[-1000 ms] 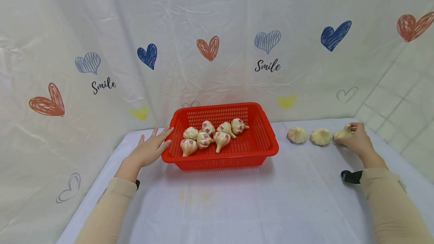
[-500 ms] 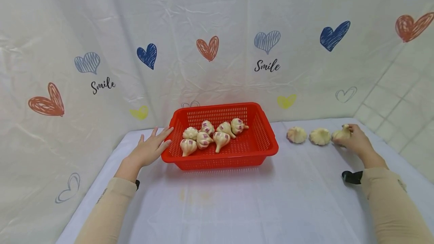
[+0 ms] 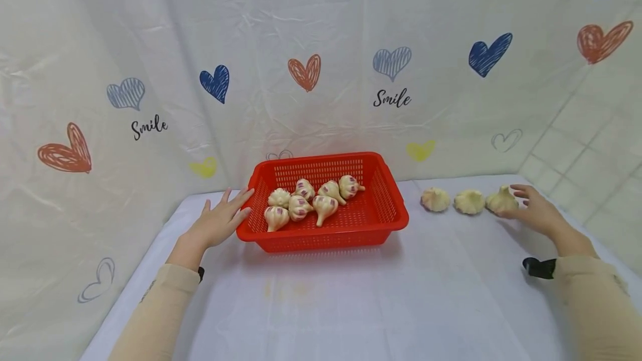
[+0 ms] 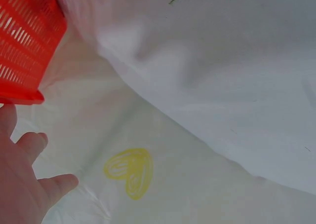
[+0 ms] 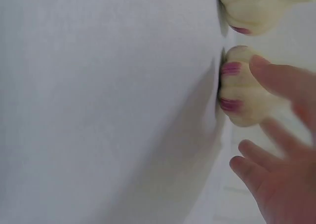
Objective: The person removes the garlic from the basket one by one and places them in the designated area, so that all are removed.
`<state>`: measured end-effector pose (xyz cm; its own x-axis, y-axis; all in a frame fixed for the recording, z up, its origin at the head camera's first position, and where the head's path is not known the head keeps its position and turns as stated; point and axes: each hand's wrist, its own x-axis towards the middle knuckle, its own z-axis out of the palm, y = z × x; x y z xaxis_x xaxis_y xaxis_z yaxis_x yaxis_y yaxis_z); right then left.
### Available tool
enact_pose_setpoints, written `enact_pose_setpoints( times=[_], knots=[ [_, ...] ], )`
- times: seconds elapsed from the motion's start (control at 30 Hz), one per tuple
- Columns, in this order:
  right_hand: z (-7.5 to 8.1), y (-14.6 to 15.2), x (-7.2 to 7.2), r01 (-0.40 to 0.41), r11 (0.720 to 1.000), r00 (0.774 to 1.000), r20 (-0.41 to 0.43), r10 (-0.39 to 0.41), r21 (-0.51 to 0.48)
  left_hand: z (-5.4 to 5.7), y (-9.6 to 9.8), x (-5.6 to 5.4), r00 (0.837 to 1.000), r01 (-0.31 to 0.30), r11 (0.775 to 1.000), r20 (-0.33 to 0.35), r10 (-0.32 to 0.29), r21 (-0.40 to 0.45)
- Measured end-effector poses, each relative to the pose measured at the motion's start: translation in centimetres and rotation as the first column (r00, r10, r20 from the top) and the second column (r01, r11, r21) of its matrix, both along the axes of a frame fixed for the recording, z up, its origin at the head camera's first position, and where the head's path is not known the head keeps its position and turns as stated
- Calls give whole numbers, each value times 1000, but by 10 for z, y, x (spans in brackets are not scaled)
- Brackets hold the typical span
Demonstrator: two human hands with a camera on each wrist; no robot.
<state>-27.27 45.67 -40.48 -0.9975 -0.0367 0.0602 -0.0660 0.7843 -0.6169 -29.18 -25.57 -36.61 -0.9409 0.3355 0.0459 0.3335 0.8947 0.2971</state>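
Sleeves [image 3: 156, 316]: beige, reaching in from lower left and lower right, each with something black at the wrist.
Counter [image 3: 321, 319]: covered in white, faintly stained yellow in front of the basket [image 3: 326, 236].
Left hand [image 3: 215, 224]: grip loose, fingers spread, fingertips resting at the basket's left rim.
Right hand [image 3: 541, 216]: grip parted, thumb and fingers apart beside the rightmost bulb [image 3: 502, 201]; I cannot tell whether the thumb touches it.
Red basket: slotted plastic, standing on the counter between the hands, seven garlic bulbs [image 3: 325, 206] inside, mostly toward its left.
Row of three: the rightmost bulb stands stem up, the middle bulb [image 3: 470, 202] just beside it, then the left bulb [image 3: 435, 199], all right of the basket.
Backdrop: white sheet [image 3: 341, 121] printed with coloured hearts and "Smile".
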Motion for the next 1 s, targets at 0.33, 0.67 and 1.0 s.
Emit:
enact_pose_setpoints(
  times=[0.33, 0.67, 1.0],
  knots=[
    [15, -1, 13, 7, 998, 993, -117, 0, 63, 0, -1, 1, 1000, 5, 1000, -1, -5, 5],
    [48, -25, 20, 42, 999, 970, -242, -40, 2, 2, 1, 0, 1000, 11, 1000, -9, -11, -16],
    [70, -74, 20, -55, 998, 948, -316, 50, -6, 5, 1, 1, 999, 15, 996, -38, -18, -82]
  ],
)
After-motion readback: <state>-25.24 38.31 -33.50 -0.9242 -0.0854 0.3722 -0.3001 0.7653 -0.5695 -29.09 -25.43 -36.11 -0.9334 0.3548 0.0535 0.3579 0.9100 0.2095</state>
